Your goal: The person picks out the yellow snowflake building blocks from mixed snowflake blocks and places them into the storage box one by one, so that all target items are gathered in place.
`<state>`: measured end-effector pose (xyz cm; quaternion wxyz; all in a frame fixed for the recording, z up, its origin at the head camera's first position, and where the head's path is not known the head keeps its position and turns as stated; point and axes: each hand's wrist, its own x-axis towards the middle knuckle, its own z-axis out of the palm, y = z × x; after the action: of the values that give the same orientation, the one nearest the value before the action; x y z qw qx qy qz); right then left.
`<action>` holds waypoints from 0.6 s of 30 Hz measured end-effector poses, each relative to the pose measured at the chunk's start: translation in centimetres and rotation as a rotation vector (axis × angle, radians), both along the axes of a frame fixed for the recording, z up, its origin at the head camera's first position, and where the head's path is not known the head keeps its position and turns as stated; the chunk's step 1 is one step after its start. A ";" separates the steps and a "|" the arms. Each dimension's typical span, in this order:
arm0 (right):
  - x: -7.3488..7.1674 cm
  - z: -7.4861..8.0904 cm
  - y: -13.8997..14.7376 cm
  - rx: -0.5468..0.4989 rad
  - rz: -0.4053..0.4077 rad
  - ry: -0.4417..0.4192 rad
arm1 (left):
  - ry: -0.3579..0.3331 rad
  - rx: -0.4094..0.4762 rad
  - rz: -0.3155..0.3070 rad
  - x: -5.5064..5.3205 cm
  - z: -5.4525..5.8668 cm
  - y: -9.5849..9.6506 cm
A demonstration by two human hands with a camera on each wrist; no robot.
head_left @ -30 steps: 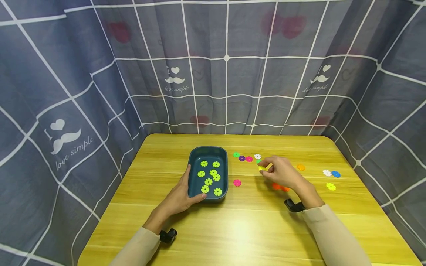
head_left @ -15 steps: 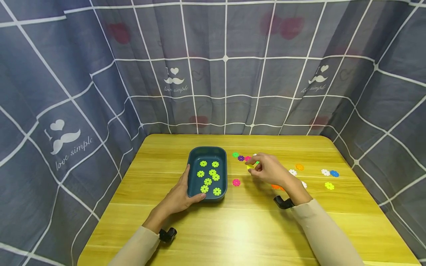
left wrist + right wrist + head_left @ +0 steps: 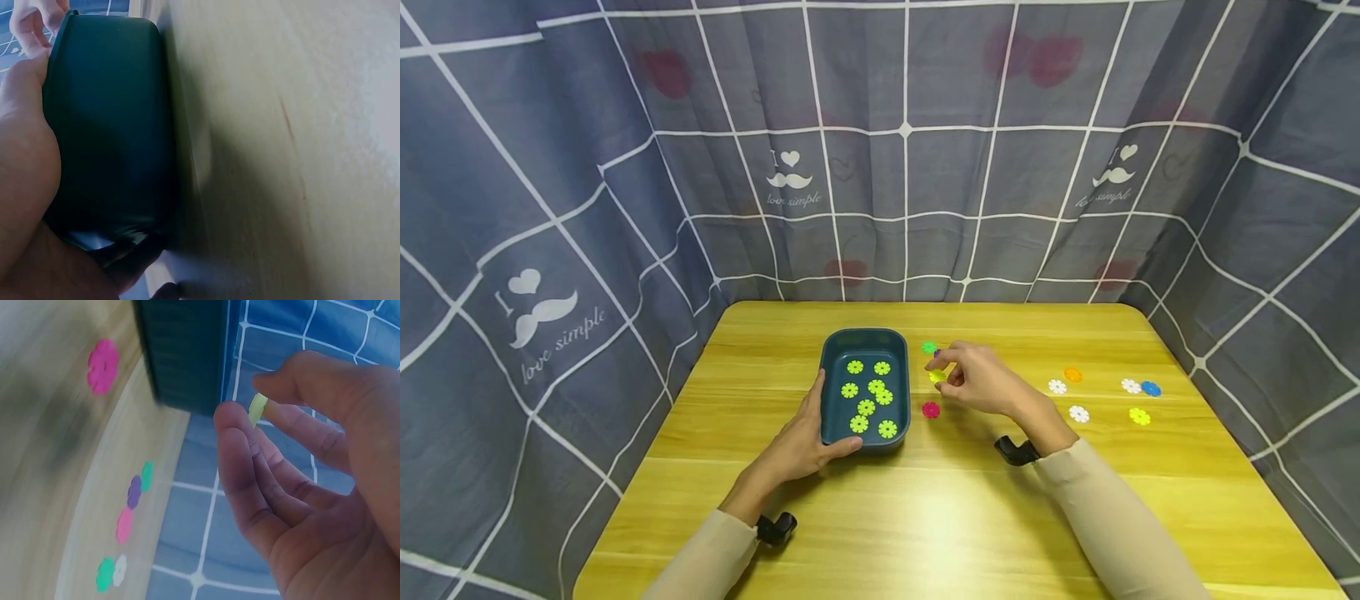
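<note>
My left hand (image 3: 793,442) holds a dark teal plastic bin (image 3: 865,332) at its near left corner, thumb over the near rim and fingers along the left side. Several yellow-green flower-shaped discs (image 3: 866,407) lie flat on the bin's floor. Just right of the bin, above the table, my right hand (image 3: 985,382) pinches one yellow flower-shaped disc (image 3: 257,407) between thumb and fingertips. Beneath that hand, on the table, a pink disc (image 3: 931,410) lies near the bin's right wall.
Beyond my right hand a green disc (image 3: 929,347) shows; purple (image 3: 134,492) and pink (image 3: 124,525) ones sit beside it. White (image 3: 1078,414), orange (image 3: 1072,375), blue (image 3: 1151,388) and yellow (image 3: 1139,416) discs lie to the right. A checked curtain (image 3: 865,167) surrounds the wooden table.
My right hand has moved left toward the bin with the yellow disc pinched, uncovering white discs behind it. My left hand stays on the bin.
</note>
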<state>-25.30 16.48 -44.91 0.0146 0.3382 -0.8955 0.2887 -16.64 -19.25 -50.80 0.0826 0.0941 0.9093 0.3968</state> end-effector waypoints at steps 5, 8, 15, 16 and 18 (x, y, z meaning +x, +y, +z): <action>-0.1 0.4 -1.5 0.003 0.047 -0.024 | 0.001 0.023 0.014 0.0 0.0 0.0; 0.0 0.7 -2.4 -0.002 0.074 -0.036 | -0.003 0.035 0.017 0.0 0.1 -0.1; 0.1 1.2 -4.7 0.014 0.136 -0.029 | -0.018 0.043 0.002 0.0 0.2 -0.2; 0.1 1.2 -5.0 0.017 0.144 -0.027 | -0.020 0.040 -0.002 -0.1 0.2 -0.2; 0.0 1.3 -5.5 0.021 0.158 -0.029 | -0.025 0.034 -0.009 -0.1 0.2 -0.2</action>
<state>-25.25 10.96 -43.57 -0.0249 0.4038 -0.8691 0.2846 -16.75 -19.47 -50.59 0.0939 0.0947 0.9009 0.4131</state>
